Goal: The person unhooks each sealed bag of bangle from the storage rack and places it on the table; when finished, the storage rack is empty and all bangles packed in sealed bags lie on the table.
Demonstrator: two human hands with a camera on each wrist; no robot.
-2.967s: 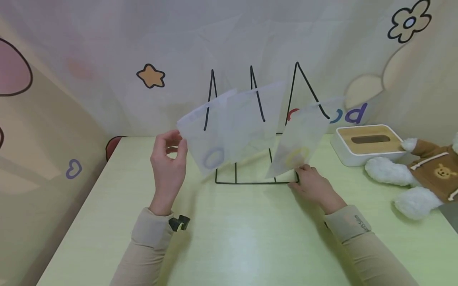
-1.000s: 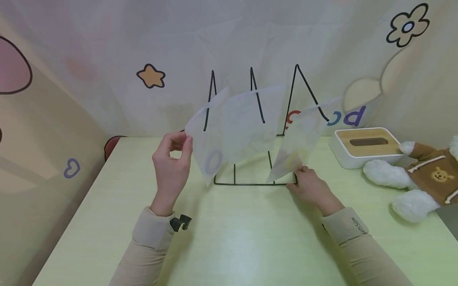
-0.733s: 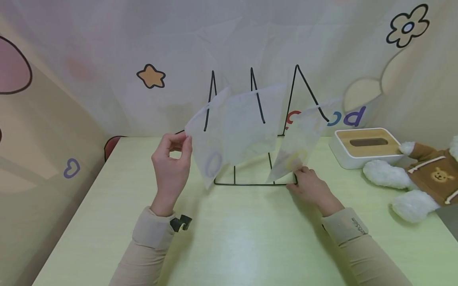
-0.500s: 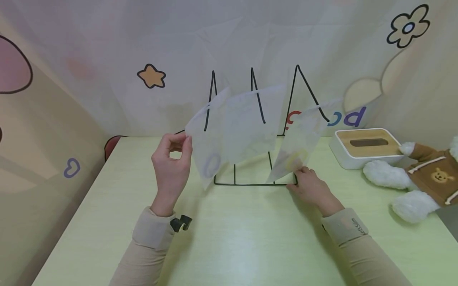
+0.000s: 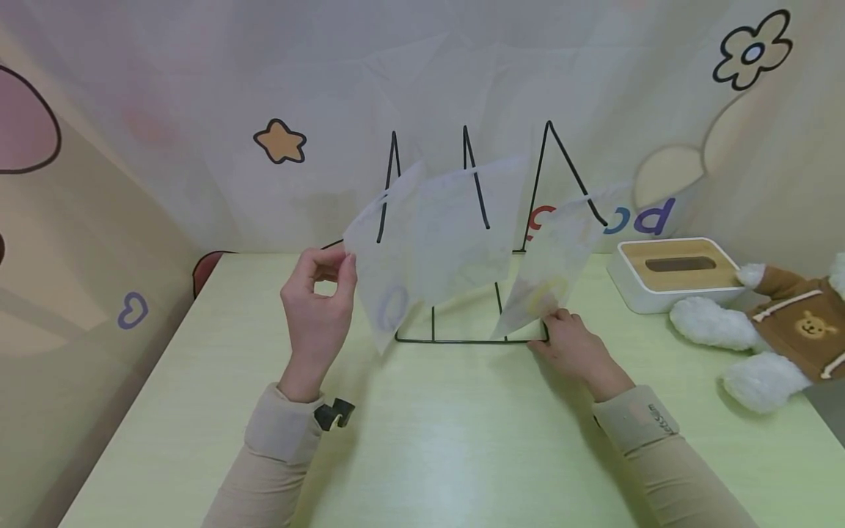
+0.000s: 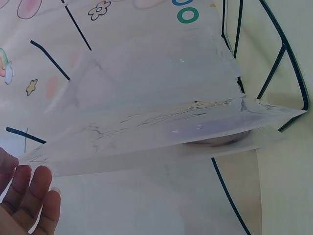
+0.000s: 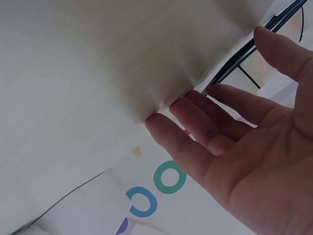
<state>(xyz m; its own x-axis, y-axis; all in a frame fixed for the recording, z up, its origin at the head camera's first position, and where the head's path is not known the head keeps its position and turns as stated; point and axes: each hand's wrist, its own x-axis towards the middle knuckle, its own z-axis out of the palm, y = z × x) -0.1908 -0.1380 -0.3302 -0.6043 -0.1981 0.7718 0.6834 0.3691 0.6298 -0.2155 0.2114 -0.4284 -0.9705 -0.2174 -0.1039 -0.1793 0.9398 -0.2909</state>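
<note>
A black wire rack (image 5: 472,342) with three inverted-V arms stands on the table. Translucent frosted plastic sheets or bags hang at its arms: a left one (image 5: 386,257) with a purple ring mark, a middle one (image 5: 465,235) and a right one (image 5: 557,249) with a yellow ring mark. My left hand (image 5: 317,312) pinches the left bag's outer edge between thumb and forefinger; its other fingers (image 6: 32,191) are bent in the left wrist view. My right hand (image 5: 573,341) holds the rack's front right base corner, thumb by the front wire, several fingertips on the table.
A white tissue box with a wooden lid (image 5: 680,273) stands right of the rack. Beside it lies a white plush toy (image 5: 799,330) in a brown hoodie. A pale curtain (image 5: 198,88) printed with shapes and letters hangs behind the pale table (image 5: 455,440).
Since three seconds ago my left hand has shifted slightly right, turning the left bag so it looks narrower. In the last second hardly anything moves; my right hand stays at the rack's corner.
</note>
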